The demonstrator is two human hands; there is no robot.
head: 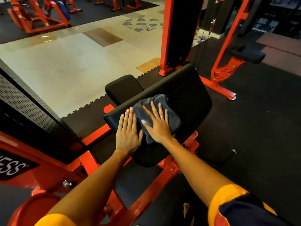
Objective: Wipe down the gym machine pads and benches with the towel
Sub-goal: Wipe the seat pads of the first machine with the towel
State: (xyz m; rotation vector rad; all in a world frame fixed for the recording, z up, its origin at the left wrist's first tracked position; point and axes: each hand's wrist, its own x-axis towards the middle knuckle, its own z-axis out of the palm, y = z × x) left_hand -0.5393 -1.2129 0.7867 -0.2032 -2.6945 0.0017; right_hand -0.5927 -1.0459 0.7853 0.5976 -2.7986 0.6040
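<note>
A gym is shown by red-framed machines [40,17], a black padded bench [187,88] and interlocking rubber floor mats [260,128].

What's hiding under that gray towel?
The big black pad lies under the towel. The right hand presses on top, so the pad's covered patch cannot be seen.

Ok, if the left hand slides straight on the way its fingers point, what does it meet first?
Only a short strip of bare large pad, then its far edge. Beyond that lies the smaller pad, though depth is unclear. The towel sits beside the left hand, not ahead.
</note>
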